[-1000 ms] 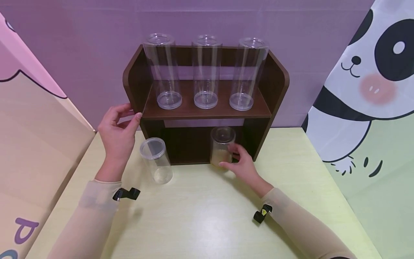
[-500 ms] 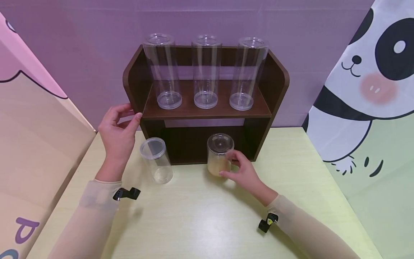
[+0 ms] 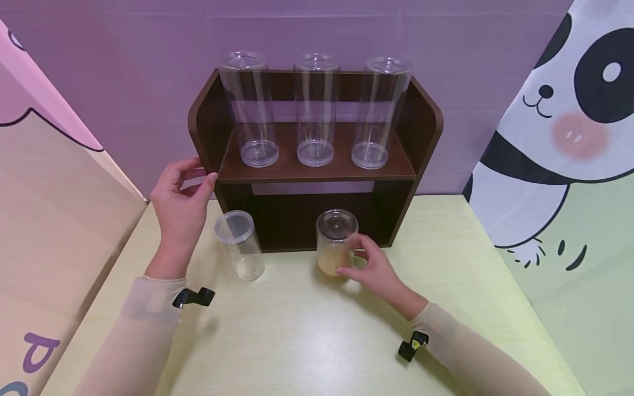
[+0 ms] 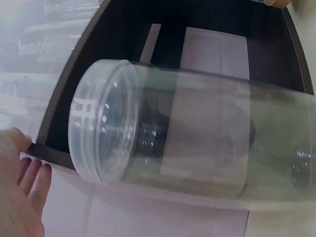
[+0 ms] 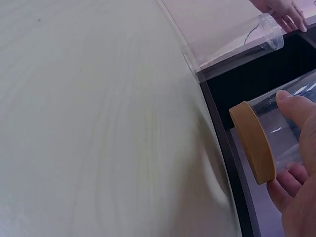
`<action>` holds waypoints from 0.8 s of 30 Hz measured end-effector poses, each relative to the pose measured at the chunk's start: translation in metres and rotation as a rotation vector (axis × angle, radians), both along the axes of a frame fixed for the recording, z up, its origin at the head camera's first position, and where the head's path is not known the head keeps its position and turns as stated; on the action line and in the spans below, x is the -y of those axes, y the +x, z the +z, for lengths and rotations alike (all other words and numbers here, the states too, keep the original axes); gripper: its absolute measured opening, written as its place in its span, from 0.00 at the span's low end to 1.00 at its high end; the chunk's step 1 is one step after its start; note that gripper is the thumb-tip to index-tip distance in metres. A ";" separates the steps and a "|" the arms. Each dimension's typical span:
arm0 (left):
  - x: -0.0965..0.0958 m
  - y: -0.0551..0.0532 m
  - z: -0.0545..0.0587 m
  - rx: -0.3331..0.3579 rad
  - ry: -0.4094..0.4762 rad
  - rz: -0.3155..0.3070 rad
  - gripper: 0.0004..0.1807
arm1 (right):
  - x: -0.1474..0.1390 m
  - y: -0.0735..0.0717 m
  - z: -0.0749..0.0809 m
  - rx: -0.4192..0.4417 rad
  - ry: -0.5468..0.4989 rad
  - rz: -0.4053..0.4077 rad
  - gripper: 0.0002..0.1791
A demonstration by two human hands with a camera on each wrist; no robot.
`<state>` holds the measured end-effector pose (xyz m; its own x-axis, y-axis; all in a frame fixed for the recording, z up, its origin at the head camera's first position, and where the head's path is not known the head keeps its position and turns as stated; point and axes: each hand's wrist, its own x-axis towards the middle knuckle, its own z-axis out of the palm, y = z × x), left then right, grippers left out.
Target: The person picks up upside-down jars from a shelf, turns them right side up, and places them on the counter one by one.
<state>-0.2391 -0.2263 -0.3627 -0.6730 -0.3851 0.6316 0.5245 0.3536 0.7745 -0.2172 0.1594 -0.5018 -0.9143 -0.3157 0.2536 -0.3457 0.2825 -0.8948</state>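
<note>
three clear tubes [image 3: 317, 110] stand on a brown shelf [image 3: 317, 179] before the purple wall [image 3: 317, 27], panda print [image 3: 569, 132] at two o'clock. at the pale table [image 3: 307, 330], the right hand [image 3: 372, 268] grips a jar [image 3: 329, 250] near the shelf's six o'clock; the left hand [image 3: 179, 203] pinches the shelf's side toward nine.

A clear cylindrical plastic jar [image 3: 334, 248] with an orange lid [image 5: 253, 143] at its lower end is brought nearer and slightly left, away from the front edge of the dark brown wooden shelf [image 3: 427, 118]; the right hand [image 3: 375, 270] gripping it is drawn nearer too.
</note>
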 end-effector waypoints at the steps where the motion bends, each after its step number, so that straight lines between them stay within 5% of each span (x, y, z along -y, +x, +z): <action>1: -0.002 0.003 0.001 -0.004 0.001 0.010 0.18 | 0.000 0.000 0.000 -0.002 0.000 0.002 0.35; 7: -0.030 0.019 -0.003 -0.262 -0.108 0.082 0.13 | 0.002 0.001 -0.001 -0.011 -0.014 0.011 0.35; 10: -0.049 0.025 -0.015 -0.315 -0.277 -0.049 0.12 | 0.004 0.003 0.000 -0.023 -0.021 0.011 0.36; 13: -0.070 0.034 -0.026 -0.222 -0.419 -0.247 0.14 | 0.006 0.005 0.001 -0.033 -0.024 0.023 0.37; 16: -0.088 0.042 -0.033 -0.059 -0.500 -0.387 0.25 | 0.008 0.008 0.003 -0.036 -0.012 0.045 0.40; 20: -0.106 0.046 -0.038 0.148 -0.544 -0.503 0.40 | 0.009 0.010 0.003 -0.047 0.011 0.063 0.43; 24: -0.115 0.043 -0.043 0.243 -0.511 -0.596 0.46 | 0.011 0.014 0.006 -0.062 0.015 0.082 0.45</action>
<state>-0.1960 -0.1116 -0.4059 -0.8144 0.3758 0.4422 0.5739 0.4088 0.7096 -0.2035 0.1483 -0.4960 -0.8678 -0.3935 0.3035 -0.4230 0.2644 -0.8667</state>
